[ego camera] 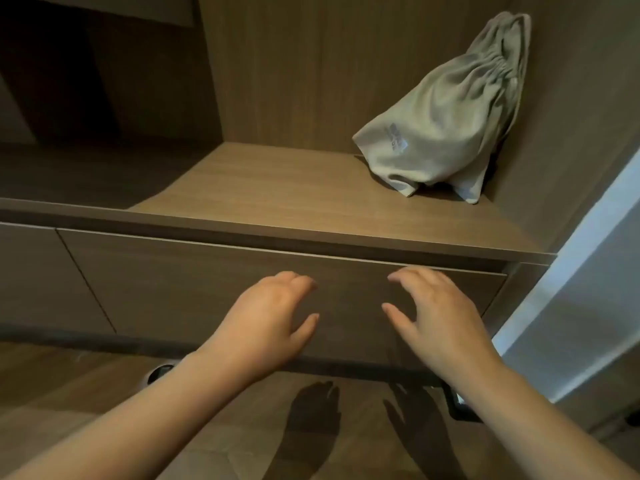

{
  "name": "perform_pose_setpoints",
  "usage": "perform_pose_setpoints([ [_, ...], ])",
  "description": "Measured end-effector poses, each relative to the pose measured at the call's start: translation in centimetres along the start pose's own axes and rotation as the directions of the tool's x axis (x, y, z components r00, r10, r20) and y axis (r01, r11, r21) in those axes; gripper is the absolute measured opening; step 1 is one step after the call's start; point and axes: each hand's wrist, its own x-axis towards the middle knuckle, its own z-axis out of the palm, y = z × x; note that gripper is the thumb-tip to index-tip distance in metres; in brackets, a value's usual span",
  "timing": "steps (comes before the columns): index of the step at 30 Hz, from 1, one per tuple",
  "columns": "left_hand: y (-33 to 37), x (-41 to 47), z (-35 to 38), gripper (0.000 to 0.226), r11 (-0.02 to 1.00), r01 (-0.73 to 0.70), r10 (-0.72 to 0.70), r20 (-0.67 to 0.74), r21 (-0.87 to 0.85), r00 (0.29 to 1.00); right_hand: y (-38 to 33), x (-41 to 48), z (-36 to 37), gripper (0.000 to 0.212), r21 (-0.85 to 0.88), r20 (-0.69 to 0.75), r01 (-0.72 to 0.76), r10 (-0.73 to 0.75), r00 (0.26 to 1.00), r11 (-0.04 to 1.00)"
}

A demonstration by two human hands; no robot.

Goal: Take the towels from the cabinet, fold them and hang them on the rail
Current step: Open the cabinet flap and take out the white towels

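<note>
The left hand (273,313) at 7 o'clock and the right hand (440,310) at 5 hover before the shut drawer (173,282), fingers loosely spread and gripping nothing, probably poised to pull its top edge. No towels show; they likely lie inside. A bag (446,112) leans in the shelf (277,188) corner at 1 o'clock.

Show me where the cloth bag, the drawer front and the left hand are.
cloth bag (446,119), head view, middle of its side.
drawer front (173,289), head view, bare wood toward its left end.
left hand (273,313), head view, back of the hand.
</note>
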Motion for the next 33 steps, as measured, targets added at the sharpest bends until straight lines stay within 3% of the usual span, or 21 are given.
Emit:
perform_pose_setpoints([
  [4,0.3,0.7,-0.6,0.061,0.993,-0.077,0.087,-0.108,0.092,0.990,0.1,0.8,0.2,0.059,-0.032,-0.017,0.024,-0.025,1.000,0.999],
  [9,0.9,2.2,-1.1,0.075,0.981,-0.078,0.094,-0.079,0.177,0.992,1.2,1.2,1.2,0.069,-0.036,0.003,-0.021,0.022,1.000,0.999],
  [17,0.7,5.3,-1.2,0.083,0.963,0.053,-0.053,-0.009,0.263,0.999,2.6,0.8,2.1,0.090,-0.067,0.050,-0.046,0.049,0.998,0.997],
  [24,0.1,5.2,-0.6,0.075,0.966,0.040,-0.028,-0.050,0.257,0.998,2.3,0.5,1.5,0.058,-0.076,-0.059,-0.050,0.045,0.997,0.996],
  [27,0.1,5.2,-0.6,0.075,0.974,0.039,-0.028,-0.050,0.223,0.998,2.6,-0.2,1.4,0.044,0.039,-0.121,-0.025,0.029,0.992,0.999],
  [33,0.2,4.9,-0.4,0.084,0.978,0.038,-0.025,-0.067,0.204,0.997,2.9,-1.0,0.7,0.028,0.126,-0.070,0.024,-0.015,0.997,0.992],
])
